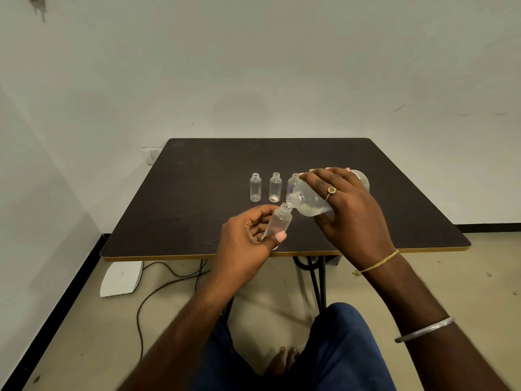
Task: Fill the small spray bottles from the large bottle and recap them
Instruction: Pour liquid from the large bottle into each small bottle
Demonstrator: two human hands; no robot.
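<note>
The right hand [348,206] gripped the large bottle [308,203], tipped nozzle-down at the mouth of the small spray bottle [279,221], which the left hand [246,237] held over the table [183,198] (three open bottles [255,187] stood behind). The step called for aligned mouths and a slow pour, stopped below the neck.

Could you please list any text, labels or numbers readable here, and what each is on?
No text is readable.
The large clear plastic bottle and the tilted small clear bottle show no print.
A purplish tint on the rightmost standing small bottle is too blurred to judge.
</note>
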